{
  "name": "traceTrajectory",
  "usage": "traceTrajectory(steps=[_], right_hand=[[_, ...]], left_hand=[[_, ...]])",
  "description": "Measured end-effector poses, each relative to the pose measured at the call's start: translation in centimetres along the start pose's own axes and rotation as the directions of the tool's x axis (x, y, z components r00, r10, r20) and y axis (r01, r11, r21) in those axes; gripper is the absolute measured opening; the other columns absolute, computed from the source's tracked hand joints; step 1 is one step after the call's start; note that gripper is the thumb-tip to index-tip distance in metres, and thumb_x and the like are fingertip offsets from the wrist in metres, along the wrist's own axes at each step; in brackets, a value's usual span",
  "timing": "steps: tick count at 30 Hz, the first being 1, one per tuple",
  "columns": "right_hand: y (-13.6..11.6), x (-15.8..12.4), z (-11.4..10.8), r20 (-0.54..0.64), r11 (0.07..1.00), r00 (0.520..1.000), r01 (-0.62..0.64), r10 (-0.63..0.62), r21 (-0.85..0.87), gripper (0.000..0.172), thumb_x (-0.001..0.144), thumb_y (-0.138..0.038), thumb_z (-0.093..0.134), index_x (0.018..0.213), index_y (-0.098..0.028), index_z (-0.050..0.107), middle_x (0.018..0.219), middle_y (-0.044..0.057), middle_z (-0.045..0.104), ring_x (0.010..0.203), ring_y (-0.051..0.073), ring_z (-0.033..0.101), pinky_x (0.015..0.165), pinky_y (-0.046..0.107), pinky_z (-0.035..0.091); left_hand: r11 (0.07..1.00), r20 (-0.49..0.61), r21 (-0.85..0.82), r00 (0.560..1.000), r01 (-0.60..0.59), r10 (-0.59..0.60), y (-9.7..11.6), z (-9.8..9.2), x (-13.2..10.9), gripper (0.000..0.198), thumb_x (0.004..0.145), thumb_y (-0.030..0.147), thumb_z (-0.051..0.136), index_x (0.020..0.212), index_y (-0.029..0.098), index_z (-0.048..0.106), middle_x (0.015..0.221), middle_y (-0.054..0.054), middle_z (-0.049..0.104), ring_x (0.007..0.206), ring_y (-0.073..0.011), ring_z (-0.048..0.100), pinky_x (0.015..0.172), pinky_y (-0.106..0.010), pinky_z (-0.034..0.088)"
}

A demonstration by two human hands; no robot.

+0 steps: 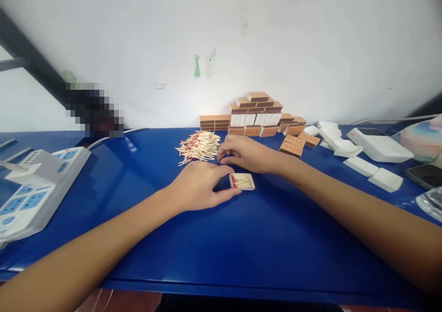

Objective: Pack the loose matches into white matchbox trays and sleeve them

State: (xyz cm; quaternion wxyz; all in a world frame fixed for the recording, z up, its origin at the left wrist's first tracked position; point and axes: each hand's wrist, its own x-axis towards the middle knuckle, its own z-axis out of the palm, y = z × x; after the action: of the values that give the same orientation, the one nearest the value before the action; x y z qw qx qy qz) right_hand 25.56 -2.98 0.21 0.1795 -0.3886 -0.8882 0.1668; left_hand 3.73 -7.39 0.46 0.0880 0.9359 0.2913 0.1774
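A small white matchbox tray lies on the blue table, filled with matches whose red heads point left. My left hand grips the tray's left end, thumb along its near edge and a finger at its far corner. Just beyond, my right hand is closed, with its fingertips pinched together beside a heap of loose matches. Something small and dark shows at those fingertips, too small to make out. The heap's matches lie in many directions.
Brown matchboxes are stacked against the wall, and several more lie right of them. White box trays, a white device and a dark phone are at right. A power strip stands at left.
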Motion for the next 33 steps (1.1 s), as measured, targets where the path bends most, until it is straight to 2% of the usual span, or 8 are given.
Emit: traceTrajectory(steps=[6, 10, 14, 17, 20, 25, 28, 33], right_hand=[[-1.1, 0.0, -0.6, 0.081, 0.989, 0.988, -0.125, 0.131, -0.083, 0.005, 0.092, -0.020, 0.062, 0.088, -0.019, 0.065, 0.098, 0.008, 0.062, 0.082, 0.020, 0.058, 0.069, 0.031, 0.041], [-1.6, -2.3, -1.8, -0.092, 0.975, 0.977, -0.201, 0.193, -0.093, 0.013, 0.099, -0.027, 0.056, 0.090, -0.019, 0.063, 0.096, 0.008, 0.066, 0.081, 0.020, 0.060, 0.070, 0.033, 0.042], [-1.6, -5.1, -2.7, -0.298, 0.957, 0.918, -0.287, 0.260, -0.048, 0.013, 0.096, -0.030, 0.061, 0.096, -0.020, 0.069, 0.087, 0.005, 0.072, 0.074, 0.020, 0.061, 0.067, 0.033, 0.042], [-1.6, -6.7, -2.8, -0.340, 0.965, 0.913, -0.256, 0.225, -0.049, 0.020, 0.098, -0.030, 0.058, 0.107, -0.022, 0.074, 0.091, 0.005, 0.076, 0.072, 0.020, 0.062, 0.067, 0.034, 0.043], [-2.1, -7.2, -2.6, -0.380, 0.972, 0.902, -0.234, 0.203, -0.036, 0.022, 0.100, -0.032, 0.057, 0.104, -0.025, 0.077, 0.092, 0.004, 0.077, 0.070, 0.019, 0.062, 0.066, 0.035, 0.045], [-3.0, -7.2, -2.7, -0.430, 0.927, 0.824, -0.290, 0.368, 0.237, 0.021, 0.095, -0.043, 0.068, 0.090, -0.024, 0.076, 0.085, 0.003, 0.078, 0.069, 0.018, 0.064, 0.064, 0.034, 0.049], [-3.1, -7.3, -2.7, -0.421, 0.890, 0.810, -0.248, 0.407, 0.382, 0.026, 0.092, -0.048, 0.072, 0.088, -0.023, 0.076, 0.088, 0.005, 0.079, 0.077, 0.020, 0.070, 0.069, 0.035, 0.053], [-3.2, -7.3, -2.1, -0.413, 0.854, 0.810, -0.191, 0.416, 0.484, 0.033, 0.089, -0.055, 0.076, 0.084, -0.022, 0.074, 0.087, 0.005, 0.078, 0.079, 0.020, 0.071, 0.073, 0.035, 0.055]], left_hand=[[0.996, 0.013, -0.068, 0.999, 0.053, -0.052, -0.2, -0.1, 0.1, 0.035, 0.093, 0.050, 0.068, 0.108, 0.019, 0.078, 0.057, 0.004, 0.060, 0.050, -0.0121, 0.054, 0.053, -0.026, 0.032], [0.988, -0.008, -0.112, 0.994, 0.109, -0.110, -0.4, 0.0, 0.2, 0.037, 0.092, 0.051, 0.069, 0.112, 0.022, 0.077, 0.058, 0.004, 0.059, 0.052, -0.0119, 0.055, 0.055, -0.025, 0.034], [0.986, -0.004, -0.117, 0.993, 0.117, -0.119, -0.4, 0.1, 0.1, 0.037, 0.092, 0.052, 0.069, 0.114, 0.023, 0.077, 0.059, 0.004, 0.060, 0.054, -0.0118, 0.056, 0.055, -0.025, 0.033], [0.988, -0.027, -0.092, 0.992, 0.124, -0.126, -0.3, 0.1, 0.0, 0.037, 0.092, 0.051, 0.069, 0.114, 0.023, 0.077, 0.058, 0.005, 0.060, 0.053, -0.0116, 0.056, 0.054, -0.025, 0.033], [0.988, -0.031, -0.103, 0.992, 0.116, -0.119, -0.1, 0.2, -0.1, 0.038, 0.092, 0.052, 0.069, 0.115, 0.023, 0.077, 0.057, 0.005, 0.059, 0.052, -0.0115, 0.056, 0.054, -0.025, 0.034], [0.990, -0.062, -0.097, 0.992, 0.101, -0.107, -0.1, 0.3, 0.0, 0.037, 0.093, 0.052, 0.069, 0.115, 0.023, 0.077, 0.055, 0.006, 0.058, 0.050, -0.0108, 0.055, 0.053, -0.025, 0.034], [0.991, -0.088, -0.090, 0.990, 0.100, -0.108, 0.0, 0.4, 0.0, 0.036, 0.093, 0.051, 0.069, 0.114, 0.023, 0.077, 0.055, 0.007, 0.058, 0.050, -0.0103, 0.055, 0.052, -0.025, 0.034], [0.994, -0.139, -0.081, 0.987, 0.069, -0.080, 0.0, 0.6, -0.2, 0.036, 0.093, 0.050, 0.071, 0.116, 0.022, 0.076, 0.055, 0.007, 0.058, 0.049, -0.0093, 0.054, 0.053, -0.024, 0.035]])
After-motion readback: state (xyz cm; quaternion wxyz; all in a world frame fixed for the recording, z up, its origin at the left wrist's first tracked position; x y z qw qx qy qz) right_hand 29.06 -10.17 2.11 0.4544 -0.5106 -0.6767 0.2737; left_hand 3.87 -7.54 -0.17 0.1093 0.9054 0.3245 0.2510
